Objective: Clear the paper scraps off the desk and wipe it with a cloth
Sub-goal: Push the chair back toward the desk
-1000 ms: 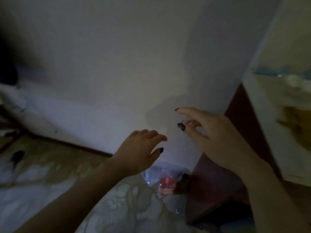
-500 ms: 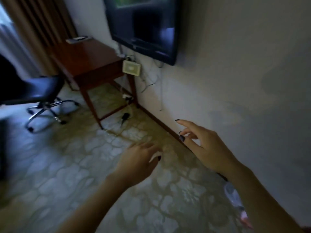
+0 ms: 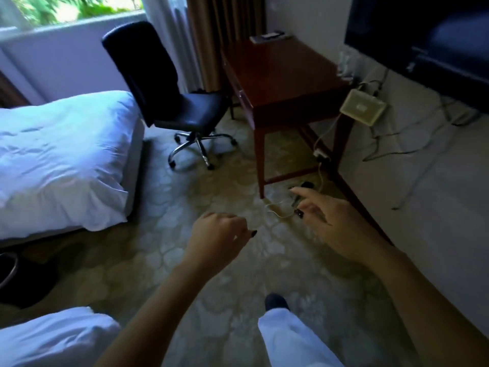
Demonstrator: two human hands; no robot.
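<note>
**Two Bare Hands Raised, the Desk Ahead by the Wall**

I stood in the room as the person faced the dark wooden desk [image 3: 285, 72]. It stood against the right-hand wall, its far end near the brown curtain [image 3: 225, 19], and it was well apart from both hands. A few small flat items [image 3: 270, 37] lay at that far end, too blurred for me to name.

The left hand [image 3: 219, 234] hung in the air over the patterned carpet [image 3: 158, 260] with its back upward. Its fingers were curled in toward the palm, and I saw nothing held in them. The right hand [image 3: 333, 223] was spread loosely, forefinger stretched toward the desk's near leg and thumb out, gripping nothing.

A black swivel chair [image 3: 185, 102] stood just left of the desk, turned away from it. A bed [image 3: 60, 160] with white covers lay further left, under the window [image 3: 66, 11]. A dark television [image 3: 423, 30] hung on the wall beyond the desk's near end, with a pale box [image 3: 362, 107] and trailing cables [image 3: 397, 144] below it. A thin cord [image 3: 277, 211] lay on the carpet by the desk leg. Low down, a leg in white trousers [image 3: 291, 337] ended in a dark shoe [image 3: 275, 300].
</note>
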